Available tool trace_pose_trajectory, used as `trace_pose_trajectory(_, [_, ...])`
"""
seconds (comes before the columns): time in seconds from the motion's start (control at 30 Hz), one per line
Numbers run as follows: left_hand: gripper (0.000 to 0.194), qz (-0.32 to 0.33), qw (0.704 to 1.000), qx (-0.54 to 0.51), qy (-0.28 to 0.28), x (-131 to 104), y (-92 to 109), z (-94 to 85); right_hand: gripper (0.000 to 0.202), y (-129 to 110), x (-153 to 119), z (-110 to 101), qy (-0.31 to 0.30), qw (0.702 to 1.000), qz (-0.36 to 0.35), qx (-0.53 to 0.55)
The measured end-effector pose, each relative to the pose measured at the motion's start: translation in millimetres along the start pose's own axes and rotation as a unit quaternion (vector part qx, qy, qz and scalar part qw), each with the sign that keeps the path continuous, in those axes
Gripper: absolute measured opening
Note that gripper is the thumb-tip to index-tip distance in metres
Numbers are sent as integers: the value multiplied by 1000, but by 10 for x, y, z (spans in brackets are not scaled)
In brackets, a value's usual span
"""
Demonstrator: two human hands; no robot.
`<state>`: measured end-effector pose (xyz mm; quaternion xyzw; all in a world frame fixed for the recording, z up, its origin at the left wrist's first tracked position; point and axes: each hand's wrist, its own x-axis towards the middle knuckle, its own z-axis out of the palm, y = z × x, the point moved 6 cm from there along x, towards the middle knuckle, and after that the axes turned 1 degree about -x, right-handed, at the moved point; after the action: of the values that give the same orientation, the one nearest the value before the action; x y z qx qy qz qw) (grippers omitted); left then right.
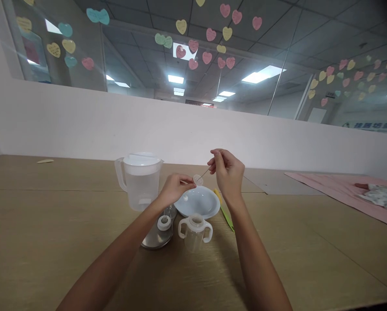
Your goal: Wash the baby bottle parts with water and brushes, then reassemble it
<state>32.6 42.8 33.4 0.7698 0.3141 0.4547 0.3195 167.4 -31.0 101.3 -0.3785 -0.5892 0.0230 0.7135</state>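
My left hand [176, 188] pinches a small clear round piece [198, 179] by its edge, above a white bowl [199, 203]. Between the fingertips of my right hand [228, 172] is a thin stick-like tool [205, 172], slanting down to the left. Its far end meets the round piece; whether it passes through is too small to tell. A small whitish thing [185, 198] lies inside the bowl at the left. Just in front of the bowl, a clear two-handled baby bottle [195, 235] stands upright without a cap.
A metal tray [157, 239] carrying a white ring [164, 223] and clear pieces is partly hidden by my left forearm. Behind it stands a lidded plastic pitcher [143, 183]. A yellow-and-green brush [225, 211] lies right of the bowl. Pink cloth [323, 190] covers the far right.
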Motion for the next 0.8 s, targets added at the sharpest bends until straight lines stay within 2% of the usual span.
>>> trace_pose_trajectory(0.17, [15, 2, 1000, -15, -5, -41, 134, 25, 26, 88, -79, 186, -44, 998, -14, -50])
trace_pose_trajectory(0.27, [18, 5, 997, -73, 18, -48, 210, 0, 24, 128, -125, 275, -55, 991, -27, -119])
trace_pose_trajectory(0.33, [23, 12, 995, -97, 35, -41, 238, -34, 24, 144, -151, 341, -67, 989, -38, -127])
trace_pose_trajectory(0.5, [29, 60, 995, -52, 67, -20, 253, -133, 21, 37, -192, 452, -89, 984, -113, -108])
trace_pose_trajectory(0.6, [24, 91, 992, 13, 85, -32, 253, -144, 22, -93, -167, 378, -64, 980, -148, -113])
trace_pose_trajectory(0.7, [19, 116, 987, 49, 99, -49, 267, -88, 24, -273, -133, 182, 6, 974, -185, -134])
trace_pose_trajectory(0.8, [19, 143, 984, 57, 89, -60, 309, 11, 24, -458, -137, -14, 57, 965, -207, -154])
